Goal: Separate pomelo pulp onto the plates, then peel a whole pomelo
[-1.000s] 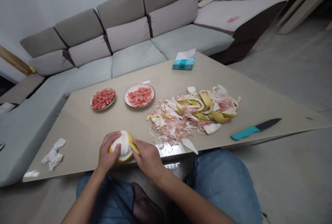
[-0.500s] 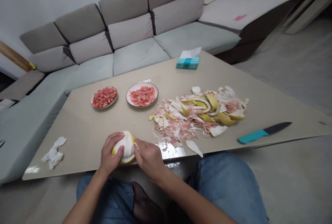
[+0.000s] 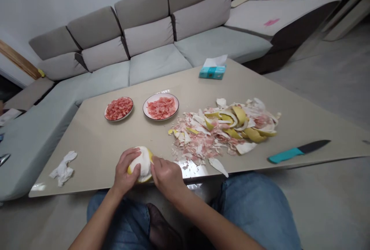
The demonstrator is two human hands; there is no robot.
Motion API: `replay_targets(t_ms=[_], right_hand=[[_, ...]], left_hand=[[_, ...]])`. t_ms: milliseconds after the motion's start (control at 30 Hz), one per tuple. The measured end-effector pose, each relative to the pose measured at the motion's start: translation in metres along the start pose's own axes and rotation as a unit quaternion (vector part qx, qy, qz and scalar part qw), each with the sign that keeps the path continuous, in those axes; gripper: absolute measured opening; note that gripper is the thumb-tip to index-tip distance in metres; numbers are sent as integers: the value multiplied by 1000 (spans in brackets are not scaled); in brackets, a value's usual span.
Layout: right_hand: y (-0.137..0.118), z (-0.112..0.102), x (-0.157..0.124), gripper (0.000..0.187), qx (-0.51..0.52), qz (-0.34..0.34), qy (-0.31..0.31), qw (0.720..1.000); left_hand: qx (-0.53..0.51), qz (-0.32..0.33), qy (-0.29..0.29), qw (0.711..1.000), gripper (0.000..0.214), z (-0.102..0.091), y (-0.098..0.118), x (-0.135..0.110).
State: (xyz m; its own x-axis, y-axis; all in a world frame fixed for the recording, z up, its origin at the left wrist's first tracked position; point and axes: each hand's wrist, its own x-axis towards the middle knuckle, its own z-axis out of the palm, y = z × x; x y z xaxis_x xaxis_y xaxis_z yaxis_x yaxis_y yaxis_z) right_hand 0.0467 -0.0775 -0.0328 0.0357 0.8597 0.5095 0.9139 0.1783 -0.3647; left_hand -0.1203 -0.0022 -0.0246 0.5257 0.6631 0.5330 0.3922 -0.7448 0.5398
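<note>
A partly peeled pomelo, white pith with yellow rind at its edges, rests on the near edge of the beige table. My left hand wraps its left side, fingers curled over the top. My right hand grips its right side, with the thumb pressed at the rind. Both hands are closed on the fruit.
A heap of yellow peel and pink scraps lies right of centre. Two plates of pink fruit pieces sit further back. A teal-handled knife lies at the right, a crumpled tissue at the left, a tissue box far back. A sofa stands behind.
The hands have stayed on the pomelo and turned it slightly; less yellow rind shows on its right side. The view has shifted a little.
</note>
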Motion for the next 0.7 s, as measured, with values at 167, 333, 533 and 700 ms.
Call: replay_targets(t_ms=[167,333,533,700], right_hand=[[2,2,2,19,54,73,8,996],[0,-3,-8,22,79,65,-16,995],[-10,-4,-20,28,-6,30,-43,999],[-14,-18,-7,29,22,99,-114,988]], left_hand=[[-12,-5,-17,1000,25,-1,-6,1],[-10,-11,-59,998,27,-7,-5,4],[144,-149,-6,978,33,2,28,3],[209,-113,24,971,31,20,35,1]])
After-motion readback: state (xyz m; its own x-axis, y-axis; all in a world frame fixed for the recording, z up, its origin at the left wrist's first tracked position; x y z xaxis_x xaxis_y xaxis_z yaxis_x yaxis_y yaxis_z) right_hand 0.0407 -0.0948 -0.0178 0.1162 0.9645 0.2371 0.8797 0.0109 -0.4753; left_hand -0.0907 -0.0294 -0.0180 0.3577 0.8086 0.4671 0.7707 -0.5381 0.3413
